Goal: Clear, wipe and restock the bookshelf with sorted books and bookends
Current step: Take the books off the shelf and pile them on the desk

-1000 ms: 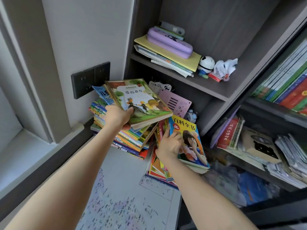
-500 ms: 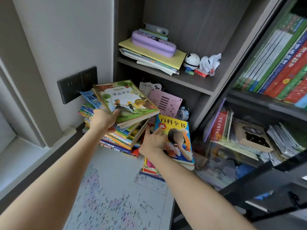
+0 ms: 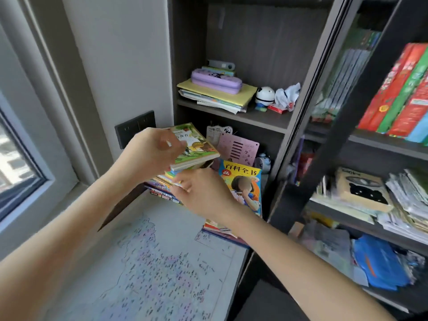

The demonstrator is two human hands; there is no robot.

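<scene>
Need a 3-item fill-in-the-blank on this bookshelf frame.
1. The purple pencil case lies on a ___ folder.
2. The left hand grips a book with a ___ cover.
3. The black-and-white toy is shaped like a ___.
Missing: yellow; green; panda.

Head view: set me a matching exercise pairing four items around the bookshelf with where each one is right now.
Things:
1. lilac zip pencil case
2. green-covered picture book
3. black-and-white panda figure
4. orange-and-blue encyclopedia book

Places:
A. gripped by the left hand
B. lying on the yellow folder
C. propped up just beyond the right hand
D. beside the crumpled white paper

Pairs: 1-B; 2-A; 3-D; 4-C
</scene>
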